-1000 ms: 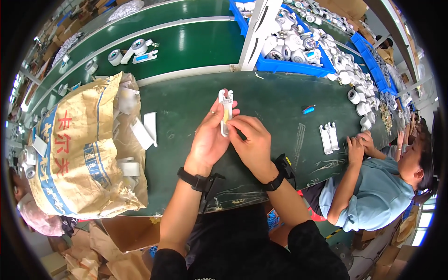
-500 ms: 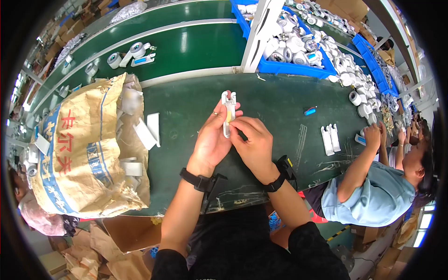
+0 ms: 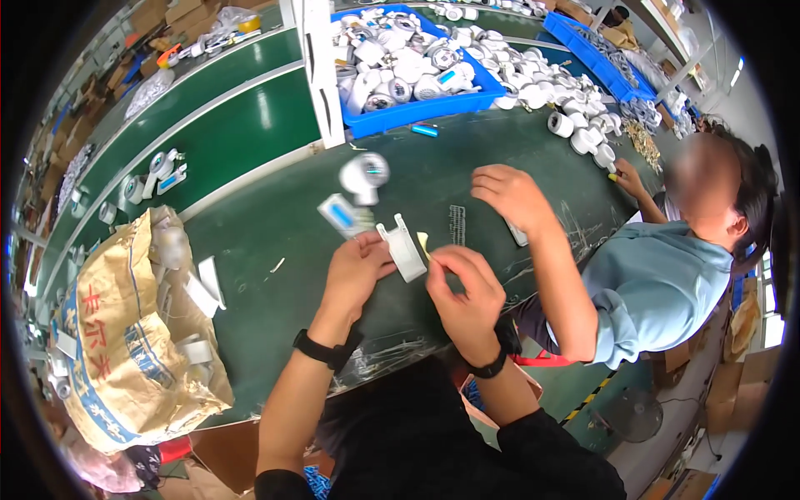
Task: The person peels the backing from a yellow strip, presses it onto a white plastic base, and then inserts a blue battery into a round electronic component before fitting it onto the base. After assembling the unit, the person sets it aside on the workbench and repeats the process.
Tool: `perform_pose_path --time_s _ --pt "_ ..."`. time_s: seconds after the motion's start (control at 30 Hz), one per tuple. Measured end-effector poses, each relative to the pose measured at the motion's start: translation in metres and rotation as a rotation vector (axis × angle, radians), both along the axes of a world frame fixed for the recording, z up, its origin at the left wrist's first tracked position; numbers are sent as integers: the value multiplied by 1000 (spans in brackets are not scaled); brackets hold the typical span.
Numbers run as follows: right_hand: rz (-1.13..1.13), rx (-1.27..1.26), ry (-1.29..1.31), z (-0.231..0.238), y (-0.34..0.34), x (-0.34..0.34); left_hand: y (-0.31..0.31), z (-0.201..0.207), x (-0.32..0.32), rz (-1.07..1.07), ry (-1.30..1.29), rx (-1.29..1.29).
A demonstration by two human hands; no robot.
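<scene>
My left hand (image 3: 354, 271) holds a curved white plastic shell (image 3: 403, 250) by its left edge, thumb and fingertips against it. My right hand (image 3: 467, 292) is pinched on a small pale yellow strip (image 3: 423, 242), which stands up just right of the shell. Beyond my left fingertips is a white piece with a blue cell (image 3: 340, 212), partly covered by the fingers. A round-headed white device (image 3: 364, 173), smeared by motion, is just past it. I cannot tell whether these two are joined.
A co-worker's hand (image 3: 508, 187) reaches over the table from the right, above another white shell (image 3: 517, 233). A blue bin (image 3: 433, 107) of white devices stands at the back, with a loose blue cell (image 3: 425, 131) before it. At left is a paper sack (image 3: 125, 333).
My view has swung right. The yellow strip, earlier against the white shell, is now apart from it in my right hand. The blurred device has appeared, and the co-worker's arm has come closer.
</scene>
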State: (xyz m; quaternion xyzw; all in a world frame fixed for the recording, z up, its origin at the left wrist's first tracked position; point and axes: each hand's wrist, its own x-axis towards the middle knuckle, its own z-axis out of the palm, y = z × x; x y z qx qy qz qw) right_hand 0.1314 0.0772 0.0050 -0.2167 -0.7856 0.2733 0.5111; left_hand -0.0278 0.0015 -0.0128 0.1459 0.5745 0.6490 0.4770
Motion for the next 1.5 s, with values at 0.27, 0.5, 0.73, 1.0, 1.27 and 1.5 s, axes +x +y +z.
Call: perform_pose_path --time_s 0.27,0.5,0.73,1.0,1.27,1.5 --pt "33 -305 78 -17 -4 61 90 -23 49 -109 155 -84" --pt "336 -873 229 -9 -18 45 -7 26 41 -81 236 -89" --pt "909 -988 -253 8 -78 -11 -163 63 64 233 1116 -103" --pt "779 -260 -598 38 -63 -98 -487 -112 83 595 1209 -1110" --pt "688 133 -452 0 -191 -232 -612 -256 95 82 1069 -1683" --pt "638 95 -442 -40 -205 -256 -394 -10 92 144 320 -368"
